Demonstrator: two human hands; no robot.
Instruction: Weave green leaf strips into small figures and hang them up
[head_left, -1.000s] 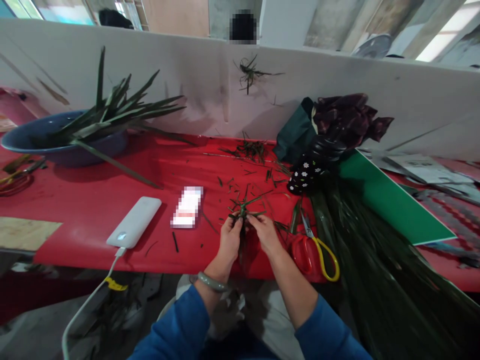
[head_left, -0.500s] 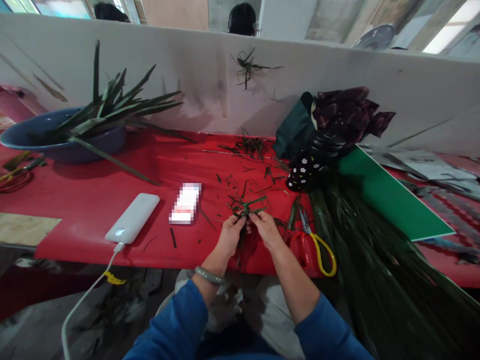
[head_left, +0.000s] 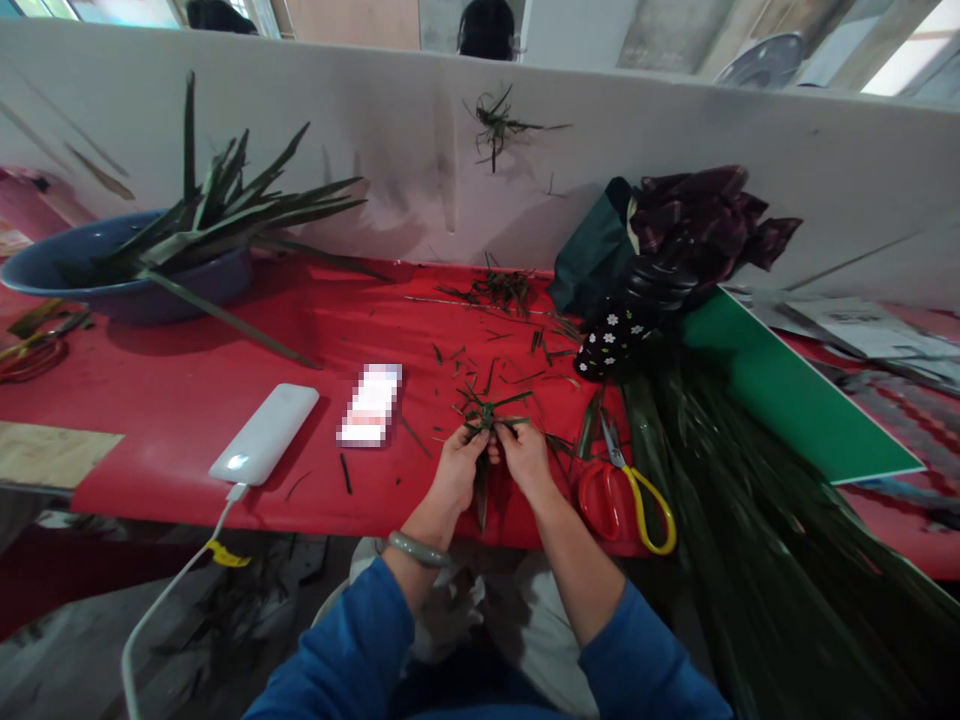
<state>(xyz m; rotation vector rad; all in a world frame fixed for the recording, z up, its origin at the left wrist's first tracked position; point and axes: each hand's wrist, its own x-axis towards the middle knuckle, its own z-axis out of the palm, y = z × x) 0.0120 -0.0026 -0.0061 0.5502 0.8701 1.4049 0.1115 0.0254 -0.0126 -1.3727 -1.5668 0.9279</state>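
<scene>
Over the front middle of the red table [head_left: 292,505], my two hands meet around a small knot of woven green leaf strips [head_left: 487,412]. Strip ends stick out of it in several directions, and one hangs down toward the table edge. My left hand [head_left: 459,462], a bangle on its wrist, pinches the knot from the left. The fingers of my right hand [head_left: 527,455] are closed on a strip at the knot's right side. Scissors [head_left: 626,475] with one red and one yellow handle loop lie right of my right hand. Leaf scraps [head_left: 491,378] are scattered beyond the knot.
A blue basin [head_left: 187,285] with long leaves stands back left. A white power bank [head_left: 266,432] with a cable and a blurred phone [head_left: 371,405] lie left. At right are long dark leaves [head_left: 750,520], a green board [head_left: 802,400] and a dark bag [head_left: 592,250]. A white partition [head_left: 390,150] closes the back.
My right hand has drawn slightly away from the left, with a strip now between its fingers. The knot has shifted a little left. The view has tilted slightly.
</scene>
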